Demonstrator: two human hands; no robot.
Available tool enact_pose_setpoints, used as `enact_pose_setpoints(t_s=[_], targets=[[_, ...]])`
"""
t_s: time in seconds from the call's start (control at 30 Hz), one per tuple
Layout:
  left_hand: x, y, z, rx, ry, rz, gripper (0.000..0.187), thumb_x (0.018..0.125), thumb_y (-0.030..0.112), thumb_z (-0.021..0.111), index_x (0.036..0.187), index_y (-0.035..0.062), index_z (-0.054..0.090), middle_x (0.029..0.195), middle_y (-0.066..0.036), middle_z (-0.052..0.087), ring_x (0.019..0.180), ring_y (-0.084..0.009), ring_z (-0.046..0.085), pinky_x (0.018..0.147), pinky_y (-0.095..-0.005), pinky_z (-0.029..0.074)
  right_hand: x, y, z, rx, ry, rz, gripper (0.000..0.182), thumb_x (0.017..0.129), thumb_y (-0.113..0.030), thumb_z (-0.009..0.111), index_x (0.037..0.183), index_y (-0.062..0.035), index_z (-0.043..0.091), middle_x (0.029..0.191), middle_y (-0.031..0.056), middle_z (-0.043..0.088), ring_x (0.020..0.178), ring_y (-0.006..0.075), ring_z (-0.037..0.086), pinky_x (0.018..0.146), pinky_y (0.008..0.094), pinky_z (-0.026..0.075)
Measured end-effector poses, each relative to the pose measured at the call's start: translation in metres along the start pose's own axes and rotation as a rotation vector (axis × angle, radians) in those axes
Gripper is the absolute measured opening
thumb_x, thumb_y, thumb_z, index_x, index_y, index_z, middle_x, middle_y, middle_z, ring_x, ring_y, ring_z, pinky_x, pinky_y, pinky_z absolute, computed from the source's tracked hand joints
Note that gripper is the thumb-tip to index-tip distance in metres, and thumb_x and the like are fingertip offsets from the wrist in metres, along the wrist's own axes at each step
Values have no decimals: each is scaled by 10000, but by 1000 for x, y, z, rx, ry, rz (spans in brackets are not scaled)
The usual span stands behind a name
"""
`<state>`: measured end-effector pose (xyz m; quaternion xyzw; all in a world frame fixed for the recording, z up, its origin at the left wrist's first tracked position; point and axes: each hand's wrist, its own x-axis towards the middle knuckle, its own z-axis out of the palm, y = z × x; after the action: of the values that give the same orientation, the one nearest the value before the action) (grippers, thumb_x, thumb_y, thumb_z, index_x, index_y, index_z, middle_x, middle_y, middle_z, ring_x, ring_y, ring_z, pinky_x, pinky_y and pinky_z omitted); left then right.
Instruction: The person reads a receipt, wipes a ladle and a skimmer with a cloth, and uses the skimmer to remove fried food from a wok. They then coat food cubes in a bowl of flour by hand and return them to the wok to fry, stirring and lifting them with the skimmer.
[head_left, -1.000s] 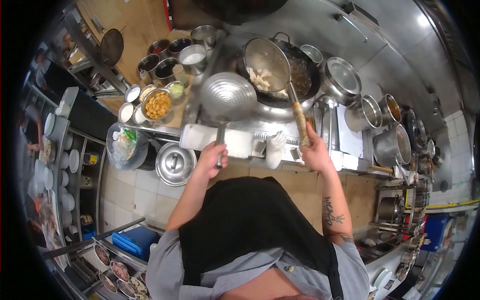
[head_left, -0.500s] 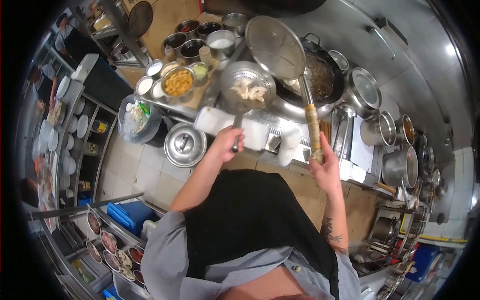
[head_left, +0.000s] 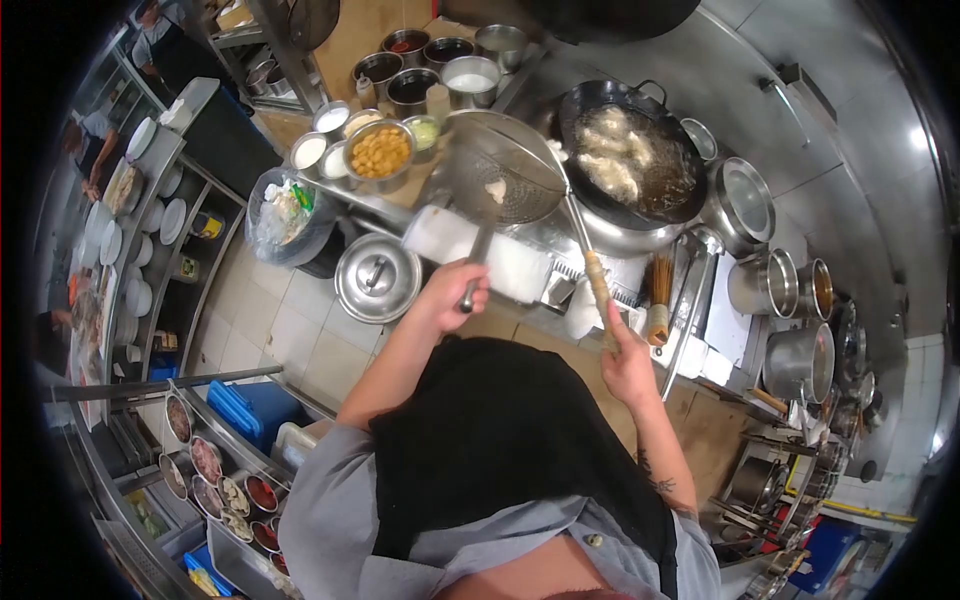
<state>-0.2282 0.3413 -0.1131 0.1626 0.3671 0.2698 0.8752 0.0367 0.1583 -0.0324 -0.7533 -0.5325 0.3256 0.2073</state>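
Note:
My left hand (head_left: 455,297) is wrapped around the handle of a perforated strainer ladle (head_left: 521,203), held left of the wok. One small pale food piece (head_left: 496,190) shows in its bowl. My right hand (head_left: 627,358) grips the bamboo handle of a round mesh skimmer (head_left: 515,148), whose head overlaps the strainer's bowl in this view. Beside them stands a black wok (head_left: 690,170) of bubbling oil. Several pale, whitish food pieces (head_left: 615,150) float in the oil.
Steel pots of sauces (head_left: 413,92) and a bowl of golden-brown pieces (head_left: 380,152) stand at the back left. A lidded pot (head_left: 378,278) and a lined bin (head_left: 290,225) are left. Right are a bamboo brush (head_left: 659,300) and steel pots (head_left: 762,285). Co-workers appear far left.
The pale pieces have gone from the strainer, except one small piece, and several now lie in the wok. The mesh skimmer has swung left from the wok to over the strainer.

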Motion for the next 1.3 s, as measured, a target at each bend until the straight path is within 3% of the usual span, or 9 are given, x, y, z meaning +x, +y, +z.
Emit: enact_pose_setpoints(t_s=[0.27, 0.37, 0.6, 0.7, 1.03, 1.13, 1.23, 1.27, 1.3], targets=[[11, -14, -25, -24, 63, 63, 280, 891, 38, 597, 1090, 26, 400, 746, -73, 523, 537, -157, 498, 444, -312, 405, -16, -16, -14, 93, 209, -252, 715, 817, 94, 545, 1492, -16, 335, 1290, 203, 595, 1151, 203, 585, 988, 284, 419], [7, -13, -18, -8, 100, 66, 176, 904, 57, 596, 1052, 42, 502, 756, -54, 526, 541, -121, 469, 444, -259, 371, -11, -11, -12, 33, 321, -314, 771, 779, 82, 562, 1499, -91, 348, 1139, 237, 643, 1058, 366, 636, 933, 339, 471], [26, -11, -27, -1, 92, 104, 169, 888, 63, 609, 1008, 51, 491, 746, -57, 528, 537, -134, 483, 447, -268, 381, 8, 10, 20, 5, 2, -45, 783, 796, 88, 525, 1520, -88, 285, 1311, 288, 555, 1268, 341, 532, 1038, 315, 400], [62, -23, -45, 0, 144, 76, 172, 881, 68, 616, 972, 61, 470, 742, -57, 525, 537, -141, 489, 450, -276, 388, 30, 22, 50, -49, -30, -8, 830, 751, 66, 519, 1522, -134, 287, 1141, 323, 610, 1108, 458, 574, 959, 426, 460], [97, -41, -62, -136, 215, -126, 159, 938, 188, 592, 990, 86, 482, 783, -52, 527, 540, -138, 473, 443, -275, 393, 29, 8, 49, -205, 159, -203, 879, 783, 64, 491, 1558, -122, 119, 1024, 315, 633, 971, 457, 628, 886, 436, 490], [94, -43, -57, -91, 213, -132, 193, 959, 253, 576, 988, 84, 488, 756, -40, 509, 539, -122, 456, 442, -262, 378, 45, 19, 66, -239, -75, 66, 932, 780, 68, 464, 1558, -143, -3, 986, 338, 626, 909, 489, 621, 845, 485, 490], [87, -45, -42, 23, 261, -121, 226, 964, 289, 577, 998, 83, 490, 729, -26, 491, 538, -112, 448, 445, -251, 369, 68, 42, 84, -275, -119, 51, 941, 771, 77, 434, 1550, -142, -46, 879, 343, 611, 835, 510, 605, 787, 522, 486], [89, -43, -42, 34, 269, -110, 232, 963, 296, 577, 989, 81, 495, 722, -23, 491, 536, -114, 447, 444, -252, 369, 73, 58, 91, -251, 61, -235, 905, 806, 70, 445, 1561, -162, 4, 797, 277, 634, 680, 408, 631, 649, 466, 513], [89, -43, -46, 49, 281, -107, 238, 963, 304, 576, 981, 78, 501, 716, -20, 490, 533, -115, 445, 442, -253, 368, 72, 42, 78, -90, -34, -74, 890, 820, 62, 453, 1563, -169, 21, 848, 267, 648, 653, 355, 630, 617, 433, 514]])
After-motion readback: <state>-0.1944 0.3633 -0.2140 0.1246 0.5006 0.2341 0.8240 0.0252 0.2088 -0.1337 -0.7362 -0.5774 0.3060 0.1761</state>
